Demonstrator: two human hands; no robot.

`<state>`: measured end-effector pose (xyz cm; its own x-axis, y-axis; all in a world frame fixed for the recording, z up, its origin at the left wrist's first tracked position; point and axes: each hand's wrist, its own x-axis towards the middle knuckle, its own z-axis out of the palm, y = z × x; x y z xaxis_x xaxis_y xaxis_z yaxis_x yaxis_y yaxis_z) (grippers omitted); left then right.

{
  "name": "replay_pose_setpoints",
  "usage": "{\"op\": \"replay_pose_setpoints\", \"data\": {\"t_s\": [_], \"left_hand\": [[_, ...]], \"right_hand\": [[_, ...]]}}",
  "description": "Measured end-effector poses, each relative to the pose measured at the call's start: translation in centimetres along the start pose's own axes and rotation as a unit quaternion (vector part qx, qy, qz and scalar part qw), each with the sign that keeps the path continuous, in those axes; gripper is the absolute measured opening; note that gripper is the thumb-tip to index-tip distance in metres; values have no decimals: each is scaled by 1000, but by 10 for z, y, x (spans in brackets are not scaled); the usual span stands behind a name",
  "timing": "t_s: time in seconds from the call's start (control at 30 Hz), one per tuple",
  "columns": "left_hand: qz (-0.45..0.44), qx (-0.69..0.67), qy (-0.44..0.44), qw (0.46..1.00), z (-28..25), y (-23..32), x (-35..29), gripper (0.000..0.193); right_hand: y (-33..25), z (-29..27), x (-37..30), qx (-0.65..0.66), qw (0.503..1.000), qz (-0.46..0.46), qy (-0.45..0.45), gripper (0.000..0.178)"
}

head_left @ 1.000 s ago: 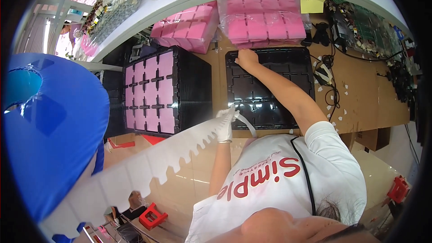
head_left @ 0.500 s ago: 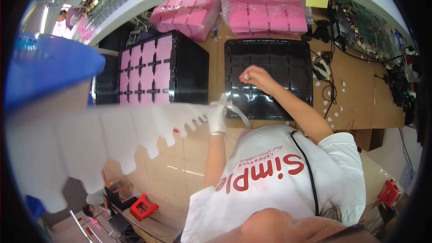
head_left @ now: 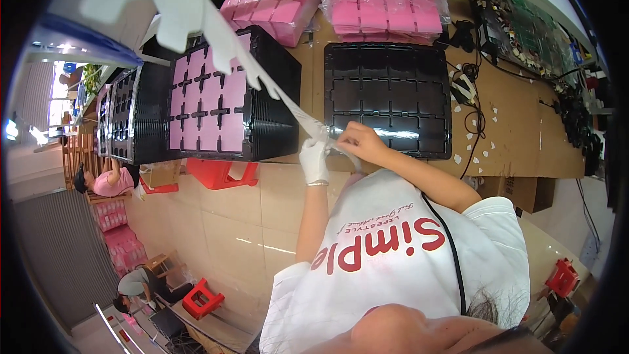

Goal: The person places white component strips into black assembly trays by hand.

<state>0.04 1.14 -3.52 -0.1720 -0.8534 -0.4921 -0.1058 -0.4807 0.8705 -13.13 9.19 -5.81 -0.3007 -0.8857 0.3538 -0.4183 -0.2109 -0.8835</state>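
Note:
A long white strip with a toothed edge (head_left: 259, 75) stretches from the upper left, close to the camera, down to my hands. My left hand (head_left: 314, 159), in a white glove, is closed on it near its lower end. Beside it my bare right hand (head_left: 362, 141) has its fingers pinched together at the strip, by the left fingertips. Whether a torn piece lies between them is hidden. A short tail of the strip hangs below the hands. Just beyond them a black compartmented tray (head_left: 388, 98) lies on the cardboard-covered bench.
Left of the tray stands a stack of black trays with pink inserts (head_left: 216, 98). Pink packs in clear film (head_left: 386, 3) lie behind. At right are white scraps (head_left: 473, 147), black cables (head_left: 477, 118) and bagged circuit boards (head_left: 517, 33). Red stools (head_left: 223, 174) and other people are at left.
My right hand has moved from above the tray, where it held a small white piece, toward my left hand at the strip. The strip's far part has swung upward in view.

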Motion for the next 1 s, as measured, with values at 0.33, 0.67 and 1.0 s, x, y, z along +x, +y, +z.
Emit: {"op": "replay_pose_setpoints", "data": {"t_s": [0.33,0.67,1.0], "left_hand": [[10,79,24,997,-22,0,-5,31],[23,41,-5,999,-19,-4,-2,29],[-67,17,-87,994,1,14,-13,16]], "right_hand": [[34,15,6,-254,957,118,-78,11],[48,22,5,-272,953,125,-47,9],[24,-41,-9,408,841,355,-24,9]]}}
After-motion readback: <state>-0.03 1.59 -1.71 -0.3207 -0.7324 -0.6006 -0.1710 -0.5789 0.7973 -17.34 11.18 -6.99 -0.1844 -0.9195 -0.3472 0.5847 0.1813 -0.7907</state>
